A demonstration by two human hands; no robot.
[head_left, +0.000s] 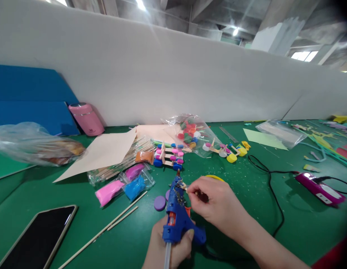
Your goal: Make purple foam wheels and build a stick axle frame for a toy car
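Cluttered green bench (111, 250). Left grip (184, 246) clasps blue glue gun (177, 220) above bench, nozzle (178, 173) forward. Right grip (214, 200) pinched beside gun's front; contents unclear. Slip toward nozzle, probably hot, risks burn.

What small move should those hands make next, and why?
I'd probably ease the right hand slightly away from the blue glue gun: its fingertips sit close beside the front, the left hand holds the gun, and the nozzle might be hot.

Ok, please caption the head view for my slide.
Left hand holding a blue hot-glue gun, right hand beside it, above a green table.
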